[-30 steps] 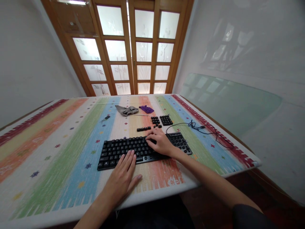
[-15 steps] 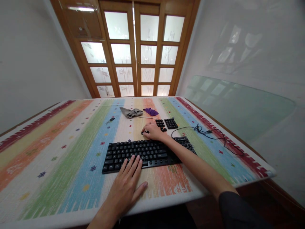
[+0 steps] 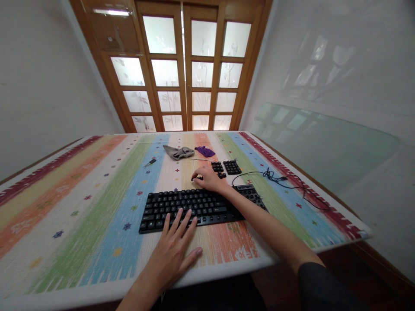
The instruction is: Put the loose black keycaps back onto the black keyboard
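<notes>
Two spots are busy now — right hand [image 3: 208, 178] has left keyboard [image 3: 181, 203] for keycaps [image 3: 199, 178], fingers narrow, hold unclear; left hand [image 3: 173, 248] splayed.

Head-worn view, facing forward, angled down across tabletop [image 3: 106, 203]

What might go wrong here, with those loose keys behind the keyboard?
The right hand is right beside the loose keys, so it might nudge them out of order. The right forearm crosses over the keyboard and could bump it. The tangled cable might snag if the keyboard shifts.
</notes>
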Demonstrator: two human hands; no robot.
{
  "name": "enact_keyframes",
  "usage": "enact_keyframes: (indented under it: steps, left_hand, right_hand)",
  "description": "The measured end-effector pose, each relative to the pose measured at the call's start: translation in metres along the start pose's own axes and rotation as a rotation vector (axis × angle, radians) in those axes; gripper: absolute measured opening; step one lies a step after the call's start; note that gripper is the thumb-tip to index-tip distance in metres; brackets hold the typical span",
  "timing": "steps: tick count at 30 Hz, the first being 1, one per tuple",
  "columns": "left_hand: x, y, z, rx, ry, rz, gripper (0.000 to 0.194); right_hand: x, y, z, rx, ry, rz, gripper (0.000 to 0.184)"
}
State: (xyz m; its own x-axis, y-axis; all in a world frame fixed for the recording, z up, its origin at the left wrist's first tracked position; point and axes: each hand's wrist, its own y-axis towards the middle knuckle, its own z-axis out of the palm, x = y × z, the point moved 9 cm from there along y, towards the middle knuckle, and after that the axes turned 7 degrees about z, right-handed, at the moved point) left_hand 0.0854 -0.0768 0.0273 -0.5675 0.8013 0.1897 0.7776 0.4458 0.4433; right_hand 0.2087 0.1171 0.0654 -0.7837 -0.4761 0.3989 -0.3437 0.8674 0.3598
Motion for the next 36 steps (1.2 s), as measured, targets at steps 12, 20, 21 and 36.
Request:
enact_keyframes:
  steps: [12,20,21,36]
  left_hand:
    - [0.001,0.004,-0.002,-0.027,-0.001,-0.005,0.057]
    - [0.019,0.022,-0.02,-0.177,-0.143,-0.026,0.046]
    - [0.022,0.026,-0.023,-0.208,-0.167,-0.034,0.044]
    - [0.031,0.048,-0.009,-0.225,-0.416,-0.036,0.018]
  right_hand:
    - [0.031,-0.08,-0.033,0.014,0.393,-0.019,0.006]
    - [0.015,-0.117,-0.009,0.259,0.987,0.344,0.032]
    - [0.015,-0.118,-0.007,0.286,1.023,0.364,0.034]
    - [0.043,-0.131,-0.033,0.058,0.399,0.009,0.009]
